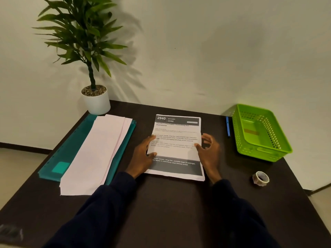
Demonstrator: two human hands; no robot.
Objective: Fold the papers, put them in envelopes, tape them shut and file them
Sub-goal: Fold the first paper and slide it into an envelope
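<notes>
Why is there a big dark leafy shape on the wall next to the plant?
In the head view, that is the shadow of the plant: light from the left casts its leaves onto the wall. The wide lens also bends the table edges, and the bottom-left corner looks blurry.

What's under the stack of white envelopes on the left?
A teal folder lies under the envelope stack, showing along both long sides. Its middle is covered, so anything lying there cannot be seen.
</notes>
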